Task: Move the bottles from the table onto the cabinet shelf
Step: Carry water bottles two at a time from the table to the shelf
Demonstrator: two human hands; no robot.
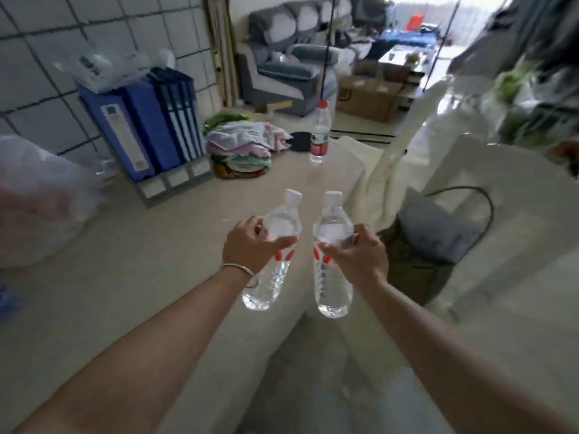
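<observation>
Observation, standing beside the person at the desk (131, 277): each hand carries one water bottle. The left hand (252, 245) is wrapped around the upper body of the left bottle (271, 261), fingers curled across the front at label height; a thin bangle (239, 268) sits at that wrist. The right hand (354, 253) is wrapped the same way around the right bottle (332, 255). Both bottles are off the desk, held out over its near corner, caps pointing up and away from the person, bases toward the body. The left bottle's long axis leans, cap tipped to the right; the right bottle is closer to upright. The two are near each other but apart. A third bottle (319, 136), red cap and red label, stands upright on the far part of the desk, well apart from both hands and straight ahead, slightly nearer the right arm's line. Judgement: two bottles are in transit and one is left to fetch. The cabinet shelf is not identifiable in this view, so I cannot tell which way the carry must go; the picture is blurred at the right edge. Other items on the desk: blue binders (147, 123) against the tiled wall, a pile of folded cloths (244, 148), and a clear plastic bag (40, 195) at far left. Risk, as judged: the leaning left bottle needs righting before it is set down.
</observation>
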